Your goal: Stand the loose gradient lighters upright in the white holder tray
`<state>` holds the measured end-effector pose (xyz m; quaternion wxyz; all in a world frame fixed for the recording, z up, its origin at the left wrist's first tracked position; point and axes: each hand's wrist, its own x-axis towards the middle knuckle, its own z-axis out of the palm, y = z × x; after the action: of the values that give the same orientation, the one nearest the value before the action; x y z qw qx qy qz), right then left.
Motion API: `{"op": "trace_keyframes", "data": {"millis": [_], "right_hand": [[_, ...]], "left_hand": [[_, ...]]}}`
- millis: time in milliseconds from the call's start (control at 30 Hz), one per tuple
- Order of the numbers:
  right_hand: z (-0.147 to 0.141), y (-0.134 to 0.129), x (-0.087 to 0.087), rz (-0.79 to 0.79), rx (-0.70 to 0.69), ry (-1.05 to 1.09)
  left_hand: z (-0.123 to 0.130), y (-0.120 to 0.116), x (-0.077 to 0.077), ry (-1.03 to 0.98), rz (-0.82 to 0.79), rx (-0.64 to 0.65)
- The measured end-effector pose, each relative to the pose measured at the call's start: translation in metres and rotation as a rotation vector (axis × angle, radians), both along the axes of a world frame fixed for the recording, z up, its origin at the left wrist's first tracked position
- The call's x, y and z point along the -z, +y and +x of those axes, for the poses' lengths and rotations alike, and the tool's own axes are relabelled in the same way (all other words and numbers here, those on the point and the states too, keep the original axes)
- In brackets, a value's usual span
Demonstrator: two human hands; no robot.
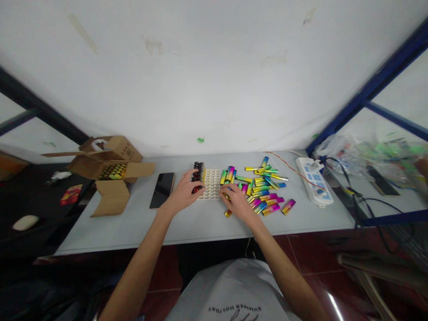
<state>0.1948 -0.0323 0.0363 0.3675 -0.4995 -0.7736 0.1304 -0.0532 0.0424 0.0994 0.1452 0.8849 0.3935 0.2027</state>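
Note:
In the head view a white tray [211, 183] with rows of small holes lies on the table. Dark-topped small tubes [199, 165] stand upright in its left part. My left hand [183, 195] is at that left side, thumb and forefinger apart, curved about the dark tops. At the tray's right edge is my right hand [235, 200], its fingers bent together around a shiny gold-coloured tube, which they partly hide. Beside it lie many loose shiny rainbow-coloured tubes [271, 208], some heaped on each other.
A black phone [162, 190] lies left of the tray. Farther left stands an open cardboard box [113, 196] with yellow-and-dark pieces inside. A white power strip [314, 182] with cables lies at the right, near a blue metal frame [368, 96]. A white wall rises behind the table [127, 232].

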Motion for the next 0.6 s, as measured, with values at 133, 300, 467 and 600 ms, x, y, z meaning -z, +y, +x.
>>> {"op": "trace_keyframes", "data": {"millis": [133, 300, 467, 600], "right_hand": [[-0.007, -0.002, -0.001, 0.011, -0.011, -0.018], [-0.017, -0.004, -0.004, 0.020, -0.035, -0.109], [-0.030, 0.006, 0.006, -0.039, 0.018, -0.274], [-0.035, 0.016, 0.010, -0.077, 0.025, -0.307]], "left_hand": [[0.000, -0.002, 0.002, -0.007, 0.007, -0.013], [0.002, -0.004, 0.005, -0.047, 0.037, -0.035], [0.009, 0.003, 0.021, -0.203, -0.003, -0.189], [0.019, 0.018, 0.042, -0.513, -0.215, -0.341]]}}
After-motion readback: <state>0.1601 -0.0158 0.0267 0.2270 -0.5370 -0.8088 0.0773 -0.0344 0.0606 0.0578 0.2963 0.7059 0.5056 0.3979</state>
